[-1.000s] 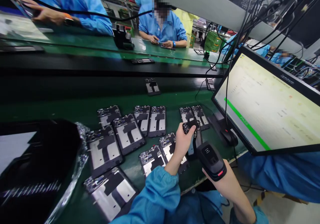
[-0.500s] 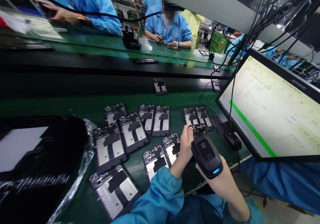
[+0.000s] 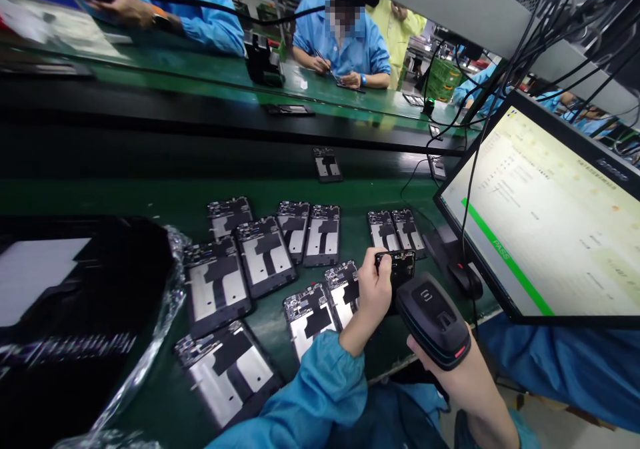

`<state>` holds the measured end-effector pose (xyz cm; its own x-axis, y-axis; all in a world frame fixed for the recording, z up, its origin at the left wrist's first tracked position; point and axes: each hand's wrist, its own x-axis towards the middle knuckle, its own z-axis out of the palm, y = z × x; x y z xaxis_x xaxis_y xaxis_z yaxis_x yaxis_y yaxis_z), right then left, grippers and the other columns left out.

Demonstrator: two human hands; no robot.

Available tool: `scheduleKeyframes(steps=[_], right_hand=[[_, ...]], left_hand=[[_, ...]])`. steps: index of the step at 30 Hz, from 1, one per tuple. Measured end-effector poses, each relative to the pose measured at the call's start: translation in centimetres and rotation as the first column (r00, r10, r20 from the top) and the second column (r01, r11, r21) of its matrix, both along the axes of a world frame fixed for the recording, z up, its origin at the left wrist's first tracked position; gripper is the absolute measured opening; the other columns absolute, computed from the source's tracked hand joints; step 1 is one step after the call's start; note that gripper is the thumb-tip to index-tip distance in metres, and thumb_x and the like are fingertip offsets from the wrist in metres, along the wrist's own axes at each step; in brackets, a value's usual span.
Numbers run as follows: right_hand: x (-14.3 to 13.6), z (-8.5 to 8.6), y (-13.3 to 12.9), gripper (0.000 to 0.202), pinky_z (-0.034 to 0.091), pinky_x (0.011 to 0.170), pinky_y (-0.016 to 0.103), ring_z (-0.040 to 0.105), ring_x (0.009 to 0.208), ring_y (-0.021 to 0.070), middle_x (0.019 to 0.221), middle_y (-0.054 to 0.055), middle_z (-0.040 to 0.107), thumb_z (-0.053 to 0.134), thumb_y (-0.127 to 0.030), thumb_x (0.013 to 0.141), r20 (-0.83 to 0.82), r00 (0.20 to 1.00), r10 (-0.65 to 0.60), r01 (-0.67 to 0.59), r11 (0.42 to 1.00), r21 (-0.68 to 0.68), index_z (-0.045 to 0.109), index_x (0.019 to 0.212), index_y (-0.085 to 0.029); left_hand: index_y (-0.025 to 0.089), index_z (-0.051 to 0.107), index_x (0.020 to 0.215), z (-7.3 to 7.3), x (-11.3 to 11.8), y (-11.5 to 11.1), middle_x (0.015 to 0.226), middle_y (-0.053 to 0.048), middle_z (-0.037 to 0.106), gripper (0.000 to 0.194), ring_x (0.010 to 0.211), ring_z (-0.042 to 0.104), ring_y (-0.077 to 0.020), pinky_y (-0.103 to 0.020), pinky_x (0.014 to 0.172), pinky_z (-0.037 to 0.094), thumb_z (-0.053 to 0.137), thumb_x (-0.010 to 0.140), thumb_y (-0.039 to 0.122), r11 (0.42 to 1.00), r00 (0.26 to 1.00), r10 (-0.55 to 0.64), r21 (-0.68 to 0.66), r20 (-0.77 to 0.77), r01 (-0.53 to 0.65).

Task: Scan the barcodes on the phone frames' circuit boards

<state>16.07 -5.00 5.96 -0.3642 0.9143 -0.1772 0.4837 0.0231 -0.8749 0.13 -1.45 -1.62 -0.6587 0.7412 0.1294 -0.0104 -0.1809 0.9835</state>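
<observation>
The left hand (image 3: 375, 283), right of centre in the frame, grasps a dark phone (image 3: 403, 267) at its left edge, the thumb bent over it near the top. The right hand (image 3: 419, 354), lower right of centre, is wrapped around a black scanner (image 3: 434, 319) and mostly hidden under it; the scanner's front lies just beside the lower part of the phone, and a red light shows at its rear end. Whether scanner and phone touch cannot be told. Just beyond the phone, two opened phones (image 3: 383, 229) lie side by side on the green bench (image 3: 357, 199). Left of the left hand, two more (image 3: 309, 317) lie at lower centre, partly covered by the forearm and sleeve. A group of six (image 3: 265, 257) spreads from the centre to the lower left, some touching or overlapping. At the lower left is a black bag (image 3: 55, 382) with a shiny clear edge and a white sheet (image 3: 43, 275) on it. On the right, a tilted monitor (image 3: 550, 215) shows a green PASS bar, with a black mouse (image 3: 465, 279) by its lower left corner. Across the upper part, a black belt (image 3: 225, 159) carries further phones, and people in blue (image 3: 345, 52) sit beyond it.
</observation>
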Motion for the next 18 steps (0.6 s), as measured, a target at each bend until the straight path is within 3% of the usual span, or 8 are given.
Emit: scheduleKeyframes(steps=[4,8,12,18], right_hand=[[0.5,0.4,-0.5,0.038,0.060,0.070,0.040,0.070,0.085,0.0304,0.089,0.011,0.075,0.079,-0.039,0.073,-0.005,1.000,-0.015,0.015,1.000,-0.004,0.067,0.103,-0.018],[-0.3,1.2,-1.3,0.036,0.058,0.079,0.037,0.069,0.091,0.0277,0.105,0.011,0.073,0.071,-0.024,0.078,-0.075,0.988,0.132,-0.130,0.991,0.027,0.063,0.112,-0.020],[-1.6,1.6,-2.0,0.023,0.054,0.079,0.032,0.066,0.088,0.0227,0.099,0.005,0.071,0.062,-0.017,0.084,-0.116,0.977,0.177,-0.176,0.984,0.015,0.061,0.107,-0.021],[-1.2,1.4,-2.2,0.026,0.051,0.072,0.027,0.063,0.082,0.0198,0.089,0.002,0.068,0.062,-0.012,0.083,-0.139,0.978,0.153,-0.152,0.988,0.019,0.063,0.107,-0.022]], left_hand=[[0.021,0.056,0.094,-0.2,0.3,0.2,0.071,0.002,0.050,0.014,0.059,0.043,-0.0133,-0.026,0.060,0.036,0.055,0.091,0.034,0.999,0.999,0.039,0.005,0.022,-0.039],[0.021,0.048,0.110,-0.3,1.2,0.9,0.082,-0.002,0.059,0.028,0.062,0.052,-0.0142,-0.028,0.063,0.040,0.060,0.086,0.030,0.995,0.996,0.080,-0.053,0.024,-0.079],[0.021,0.043,0.118,-0.4,2.2,1.6,0.087,-0.004,0.065,0.045,0.072,0.062,-0.0177,-0.030,0.072,0.045,0.066,0.080,0.027,0.994,0.997,0.064,-0.092,0.039,-0.060],[0.023,0.048,0.115,-0.5,2.6,1.6,0.081,-0.003,0.067,0.040,0.069,0.062,-0.0185,-0.032,0.070,0.047,0.067,0.079,0.028,0.993,0.999,0.036,-0.116,0.019,-0.033]])
